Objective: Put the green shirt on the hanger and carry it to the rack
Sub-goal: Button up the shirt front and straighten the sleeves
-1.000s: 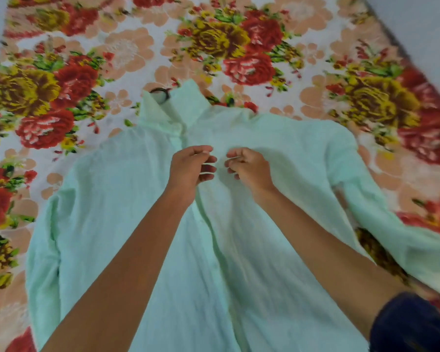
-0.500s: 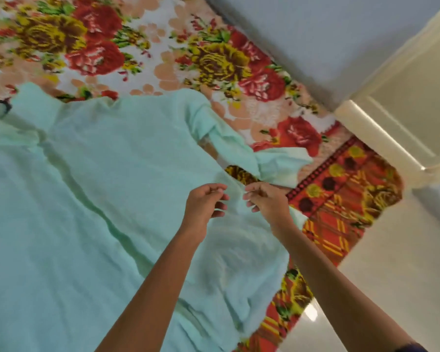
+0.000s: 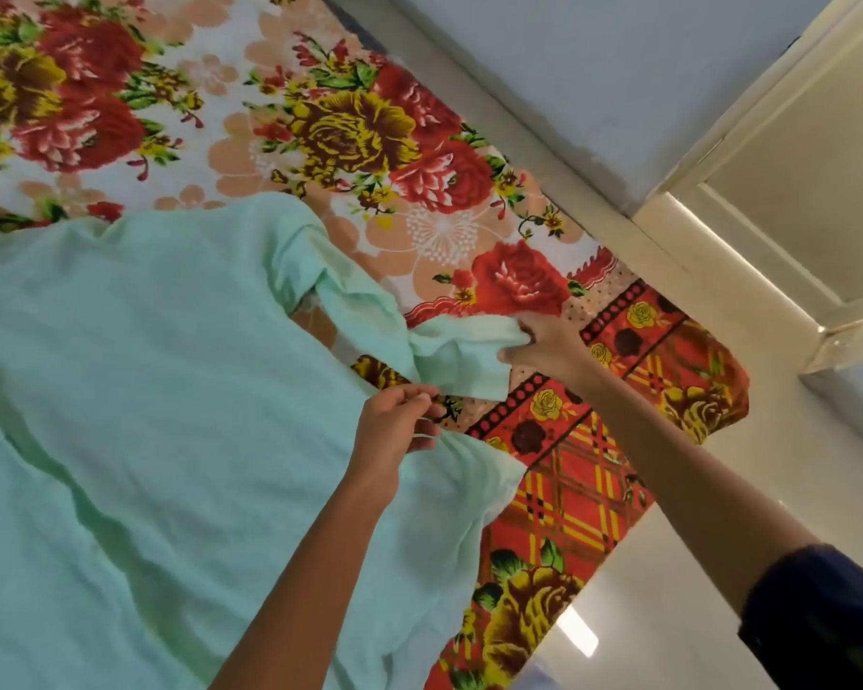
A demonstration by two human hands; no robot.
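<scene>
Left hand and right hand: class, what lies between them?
In the head view, the shirt's cuff and bare floral bedsheet lie between the left hand and right hand.

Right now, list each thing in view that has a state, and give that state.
green shirt: spread front-up on the bed, wrinkled, not lifted.
sleeve: twisted, its end held off the bedsheet.
right hand: grips the sleeve end.
left hand: pinches the shirt's side edge.
floral bedsheet: laid flat, hanging over the bed's edge.
door: state cannot be told.

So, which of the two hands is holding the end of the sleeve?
The right hand: it grips the sleeve end of the green shirt. The left hand pinches the side edge instead.
</scene>
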